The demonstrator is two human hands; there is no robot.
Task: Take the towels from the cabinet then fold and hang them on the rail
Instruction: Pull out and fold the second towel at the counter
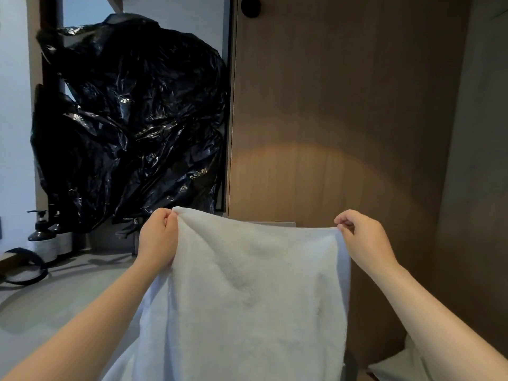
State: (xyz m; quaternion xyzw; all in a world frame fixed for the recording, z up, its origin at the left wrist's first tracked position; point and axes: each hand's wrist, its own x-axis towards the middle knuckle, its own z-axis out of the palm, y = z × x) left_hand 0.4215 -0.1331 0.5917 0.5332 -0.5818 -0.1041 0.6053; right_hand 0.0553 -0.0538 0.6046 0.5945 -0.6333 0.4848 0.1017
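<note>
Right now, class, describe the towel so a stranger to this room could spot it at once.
Find the tall wood panel on the right. In front of its lower part, the left hand and right hand pinch the top corners of a white towel, which hangs down. Unlike the crumpled, shiny black plastic to its left, it is matt and fluffy.

Bathroom: pump bottles (pixel 41 232), vanity counter (pixel 55 298)

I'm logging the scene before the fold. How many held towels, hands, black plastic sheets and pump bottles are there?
white towel, held up: 1
hands: 2, left hand and right hand, each pinching a top corner
black plastic sheet: 1
pump bottles: 2, the rear one perhaps a reflection
Total: 6
</note>
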